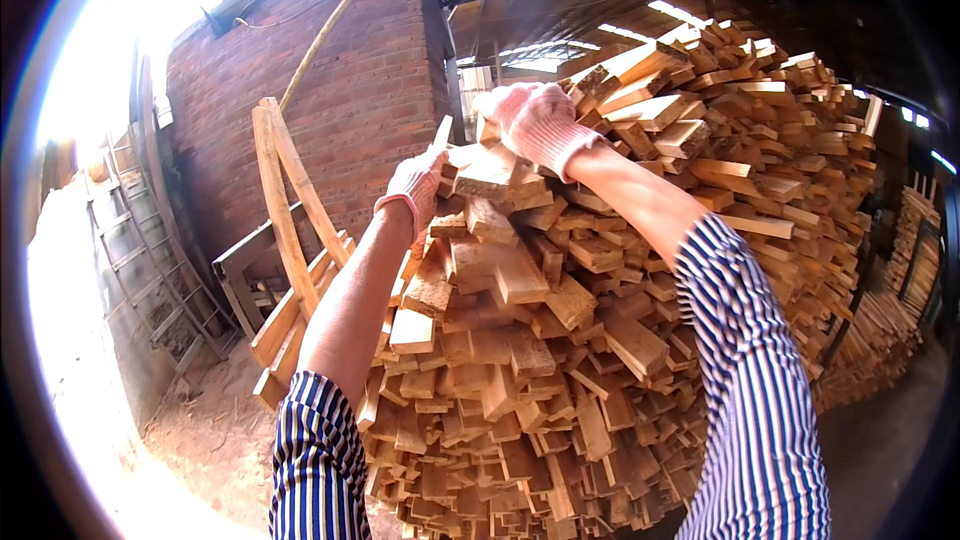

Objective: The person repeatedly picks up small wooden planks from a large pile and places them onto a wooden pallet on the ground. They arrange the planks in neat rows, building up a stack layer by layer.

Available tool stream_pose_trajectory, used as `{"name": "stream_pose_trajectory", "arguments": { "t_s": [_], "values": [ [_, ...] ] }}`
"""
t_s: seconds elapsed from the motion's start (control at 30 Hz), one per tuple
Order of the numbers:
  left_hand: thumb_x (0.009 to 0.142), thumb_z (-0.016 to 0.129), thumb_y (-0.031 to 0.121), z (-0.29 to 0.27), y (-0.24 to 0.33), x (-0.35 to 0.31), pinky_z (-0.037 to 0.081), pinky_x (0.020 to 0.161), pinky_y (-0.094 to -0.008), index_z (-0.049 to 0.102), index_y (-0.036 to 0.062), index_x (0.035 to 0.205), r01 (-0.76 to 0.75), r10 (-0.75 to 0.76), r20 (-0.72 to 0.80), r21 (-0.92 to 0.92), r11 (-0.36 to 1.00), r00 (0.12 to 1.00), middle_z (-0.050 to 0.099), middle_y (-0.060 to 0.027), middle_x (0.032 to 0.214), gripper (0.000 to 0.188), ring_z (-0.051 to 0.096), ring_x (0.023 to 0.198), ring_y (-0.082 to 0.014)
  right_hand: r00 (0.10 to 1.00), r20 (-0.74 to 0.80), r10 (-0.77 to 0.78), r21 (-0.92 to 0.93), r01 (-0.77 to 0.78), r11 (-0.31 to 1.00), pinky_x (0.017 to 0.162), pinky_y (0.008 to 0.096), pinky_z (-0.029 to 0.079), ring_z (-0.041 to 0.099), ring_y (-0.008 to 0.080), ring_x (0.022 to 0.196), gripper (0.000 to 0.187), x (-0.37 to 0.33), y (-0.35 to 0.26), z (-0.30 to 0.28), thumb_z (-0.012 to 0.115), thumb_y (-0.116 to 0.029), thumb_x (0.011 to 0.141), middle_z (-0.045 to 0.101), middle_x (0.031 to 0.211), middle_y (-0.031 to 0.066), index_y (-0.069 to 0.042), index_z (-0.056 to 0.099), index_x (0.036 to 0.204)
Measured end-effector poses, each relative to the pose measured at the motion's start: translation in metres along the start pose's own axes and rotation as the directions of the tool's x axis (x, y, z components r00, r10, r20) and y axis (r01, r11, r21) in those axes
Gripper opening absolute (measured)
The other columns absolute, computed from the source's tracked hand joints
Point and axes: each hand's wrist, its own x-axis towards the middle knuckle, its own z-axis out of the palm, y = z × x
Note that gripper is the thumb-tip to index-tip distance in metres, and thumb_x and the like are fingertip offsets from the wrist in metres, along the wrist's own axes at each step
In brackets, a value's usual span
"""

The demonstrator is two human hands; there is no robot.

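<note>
A tall stack of short sawn wooden slats (520, 350) rises in front of me, their cut ends facing my way. Both my hands wear pale pink knitted gloves and reach to its upper left part. My left hand (415, 185) is closed at the stack's left edge around a wooden slat (442, 133), whose thin end sticks up past the fingers. Higher up, my right hand (535, 122) is curled over a piece of wood (488, 132) on top; its fingertips are mostly hidden. Just below lies a wider loose slat (487, 176).
Longer boards (290, 195) lean upright left of the stack. Behind them is a red brick wall (330, 70), with a metal ladder (150, 270) farther left in bright light. More stacked wood (905, 270) stands at the far right. The ground (205, 420) looks dusty.
</note>
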Motion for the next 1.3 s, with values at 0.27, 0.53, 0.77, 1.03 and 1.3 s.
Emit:
{"name": "stream_pose_trajectory", "arguments": {
  "t_s": [0.27,0.53,0.77,1.03,1.3],
  "values": [
    [0.098,0.066,0.028,-0.027,-0.017,0.035,0.058,0.081,-0.0391,0.065,0.0051,0.114,0.0,0.008,-0.129,0.062,0.998,0.992,0.067,-0.0087,0.101,0.028,0.066,0.09,-0.0217,0.908,0.169,-0.384,0.679,0.175,0.713,0.119,0.0448,0.04,0.04,0.0374,0.146,0.073,-0.057,-0.013,-0.04,0.068,0.004,0.087,0.037,0.16,0.0231,-0.012,0.042,0.154],
    [0.106,0.054,0.034,0.003,0.005,-0.068,0.065,0.074,-0.0365,0.057,0.0022,0.115,0.027,-0.025,0.037,-0.055,0.998,0.999,0.072,-0.0123,0.099,0.034,0.073,0.08,-0.0204,0.968,0.009,0.252,0.519,-0.22,0.826,0.071,0.0375,0.063,0.076,0.0225,0.09,0.046,-0.086,-0.076,-0.046,0.079,-0.034,0.087,0.075,0.112,0.0067,-0.016,0.071,0.128],
    [0.1,0.063,0.045,-0.044,0.024,-0.302,0.061,0.055,-0.0337,0.062,0.0067,0.113,0.243,-0.26,-0.017,-0.295,0.924,0.965,0.075,-0.0042,0.094,0.041,0.069,0.064,-0.0127,0.982,-0.187,-0.04,0.793,0.174,0.584,0.105,0.0469,0.049,0.054,0.0316,0.13,0.061,-0.206,-0.154,-0.186,0.066,-0.049,0.099,0.055,0.142,0.021,-0.01,0.055,0.145],
    [0.081,0.088,0.048,-0.004,-0.066,-0.37,0.061,0.09,-0.0477,0.045,0.0062,0.141,0.228,-0.208,0.135,-0.158,0.961,0.969,0.061,-0.0151,0.127,0.084,0.064,0.111,-0.0263,0.751,0.635,0.179,0.731,-0.509,-0.456,0.118,0.045,0.044,0.049,0.0346,0.138,0.126,-0.252,-0.19,-0.149,0.097,-0.034,0.069,0.051,0.146,0.0242,0.008,0.019,0.158],
    [0.082,0.088,0.049,-0.003,-0.218,-0.47,0.045,0.115,-0.046,0.031,0.0087,0.156,0.004,-0.016,0.049,0.244,0.97,0.999,0.052,-0.0149,0.145,0.102,0.049,0.137,-0.0291,0.705,0.707,-0.049,0.51,-0.557,-0.656,0.114,0.0376,0.046,0.051,0.0251,0.138,0.117,-0.346,-0.239,-0.115,0.093,-0.012,0.073,0.049,0.153,0.0141,-0.008,0.019,0.164]
  ]
}}
